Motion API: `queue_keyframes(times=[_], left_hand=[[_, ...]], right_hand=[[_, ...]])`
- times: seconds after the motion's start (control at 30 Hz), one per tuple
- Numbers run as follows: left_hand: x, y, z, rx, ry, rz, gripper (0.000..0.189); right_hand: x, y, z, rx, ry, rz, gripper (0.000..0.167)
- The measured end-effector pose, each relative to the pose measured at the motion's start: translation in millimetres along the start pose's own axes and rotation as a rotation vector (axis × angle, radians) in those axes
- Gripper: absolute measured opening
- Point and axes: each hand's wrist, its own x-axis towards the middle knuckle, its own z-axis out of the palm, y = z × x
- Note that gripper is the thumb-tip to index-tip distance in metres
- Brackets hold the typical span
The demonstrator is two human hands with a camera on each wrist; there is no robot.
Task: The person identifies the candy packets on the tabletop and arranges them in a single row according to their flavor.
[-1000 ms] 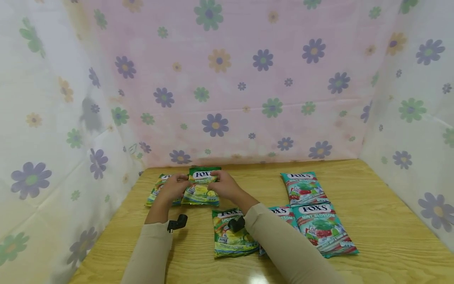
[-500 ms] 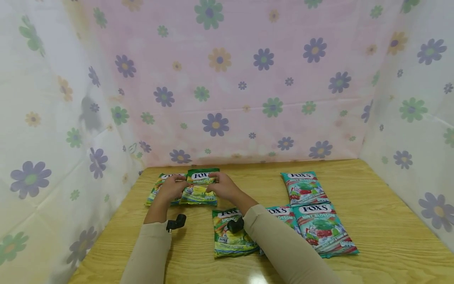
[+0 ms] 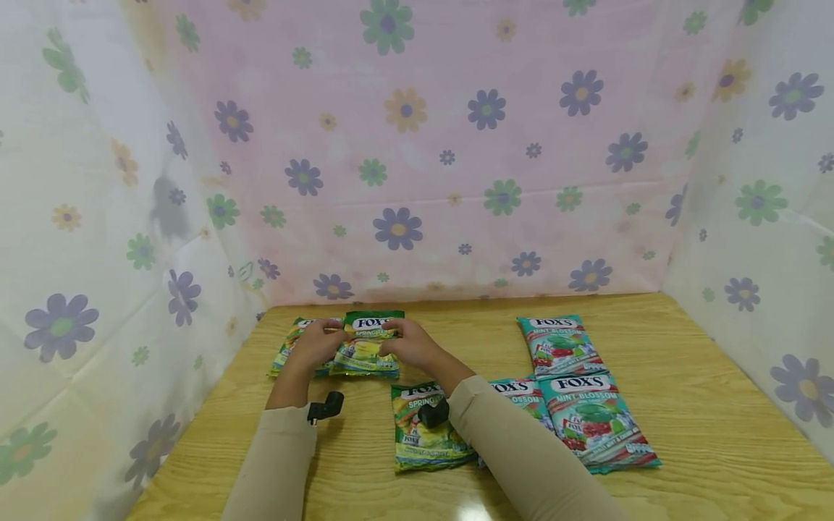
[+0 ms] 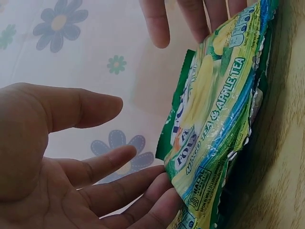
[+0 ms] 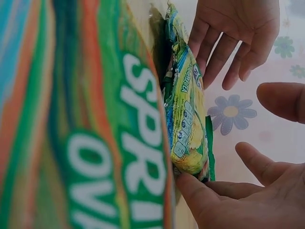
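Note:
A green and yellow candy bag (image 3: 365,354), labelled Fox's Spring Tea, lies flat at the back left of the table, between my two hands. On its left side my left hand (image 3: 316,346) touches the edge with relaxed fingers (image 4: 143,191), the thumb held away from it. My right hand (image 3: 417,344) is at the opposite edge, its fingertips (image 5: 190,186) against the bag and its thumb apart. A second Spring Tea bag (image 3: 287,351) lies directly to the left, partly hidden behind my left hand.
Another Spring Tea bag (image 3: 423,441) lies under my right forearm. To its right is a teal Mint Blossom bag (image 3: 521,391), partly covered by the sleeve. Two more Mint Blossom bags, one nearer (image 3: 599,427) and one farther back (image 3: 563,347), lie on the right. Flowered cloth (image 3: 456,253) surrounds the wooden table.
The Spring Tea bag between my hands has slid slightly left and toward me, closer against its neighbour. Both hands have barely shifted, and the other bags lie as before.

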Motion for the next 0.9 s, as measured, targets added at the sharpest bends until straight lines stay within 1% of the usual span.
queue_keyframes(times=[0.2, 0.33, 0.5, 0.7, 0.8, 0.9], left_hand=[[0.4, 0.0, -0.4, 0.006, -0.003, -0.005, 0.061], [-0.1, 0.2, 0.4, 0.010, -0.001, -0.008, 0.059], [0.2, -0.1, 1.4, 0.012, -0.006, -0.006, 0.059], [-0.7, 3.9, 1.2, 0.041, -0.007, 0.019, 0.063], [-2.8, 7.8, 1.8, 0.040, -0.015, 0.041, 0.066], [-5.2, 12.1, 3.0, 0.033, -0.021, 0.059, 0.065]], right_hand=[[-0.2, -3, 1, -0.008, -0.027, 0.017, 0.065], [0.0, -3, 1, -0.018, -0.042, 0.011, 0.066], [0.9, -2, 1, -0.041, -0.038, 0.023, 0.067], [-2.6, -8, 0, -0.121, -0.037, 0.023, 0.064], [-6.3, -12, -1, -0.144, -0.040, 0.021, 0.064], [-10.8, -14, -4, -0.147, -0.049, 0.020, 0.064]])
